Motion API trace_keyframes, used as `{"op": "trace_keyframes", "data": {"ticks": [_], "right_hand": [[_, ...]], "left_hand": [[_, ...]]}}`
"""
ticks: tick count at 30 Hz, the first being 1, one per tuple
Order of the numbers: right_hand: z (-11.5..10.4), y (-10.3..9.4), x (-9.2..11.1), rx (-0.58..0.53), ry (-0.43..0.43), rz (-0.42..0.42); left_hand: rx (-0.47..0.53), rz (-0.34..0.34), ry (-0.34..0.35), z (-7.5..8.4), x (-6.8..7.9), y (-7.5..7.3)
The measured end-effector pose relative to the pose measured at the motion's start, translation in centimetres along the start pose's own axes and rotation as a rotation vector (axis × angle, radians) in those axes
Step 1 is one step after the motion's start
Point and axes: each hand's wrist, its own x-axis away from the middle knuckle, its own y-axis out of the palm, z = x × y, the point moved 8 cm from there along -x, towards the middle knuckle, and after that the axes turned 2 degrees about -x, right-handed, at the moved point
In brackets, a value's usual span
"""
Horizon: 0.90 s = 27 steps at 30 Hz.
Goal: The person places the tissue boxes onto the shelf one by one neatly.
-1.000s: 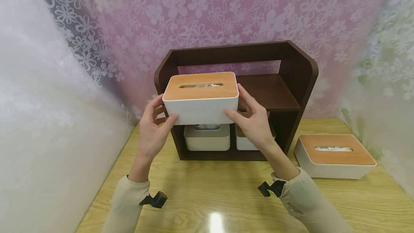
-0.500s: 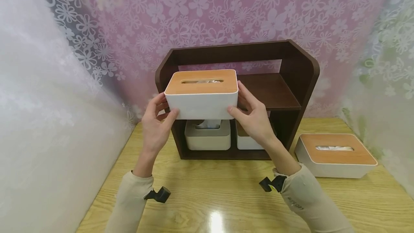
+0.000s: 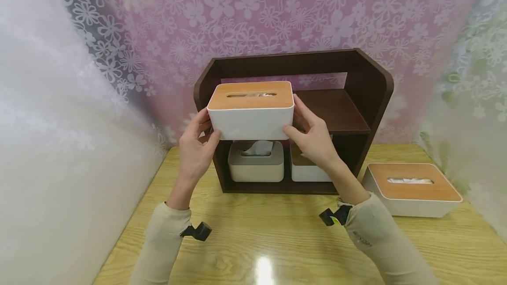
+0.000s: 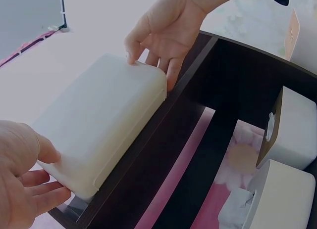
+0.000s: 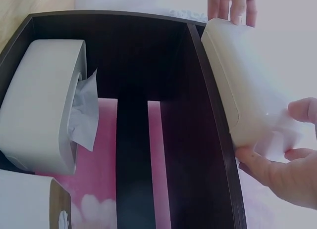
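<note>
Where the tissue box (image 3: 250,122) is: up off the table (image 3: 237,232), in front of the left part of the rack's (image 3: 283,60) upper shelf (image 3: 334,111); whether its base touches the shelf edge, I cannot tell from here.
Left hand (image 3: 196,151): grips the left end, thumb on the white front, fingers round the side.
Right hand (image 3: 314,142): grips the right end likewise, thumb near the lower front corner.
Why held so: a hand at each end probably keeps the long box steady and leaves the middle of its base clear of fingers.
Way it points: wooden lid (image 3: 219,102) and slot upward, long white face toward the person.
Long axis: left to right across the person, roughly parallel to the shelf's front edge; the slot runs the same way.
Lower level: a grey-lidded box (image 3: 256,173) with a tissue poking up stands beside a brown-lidded box (image 3: 310,175), partly hidden by the right arm; both face forward, perhaps so the tissues come within easy reach.
Box on the table (image 3: 420,208): near the rack's right side, lid up, long side roughly crosswise.
</note>
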Motion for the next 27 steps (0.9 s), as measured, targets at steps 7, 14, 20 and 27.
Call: {"op": "trace_keyframes", "data": {"ticks": [7,14,20,27], "right_hand": [[0.2,-0.1,-0.5,-0.007,0.001,-0.032],[0.7,-0.5,-0.5,-0.021,0.011,-0.013],[0.8,-0.5,-0.6,-0.027,-0.004,0.003],[2.6,-1.0,-1.2,-0.054,-0.001,0.031]], "left_hand": [[-0.015,0.025,0.059,0.2,-0.3,0.3],[-0.024,0.042,0.052,0.1,-0.2,0.5],[-0.029,0.073,0.059,-1.0,-0.4,0.7],[-0.049,0.110,0.073,-3.8,-0.9,1.1]]}}
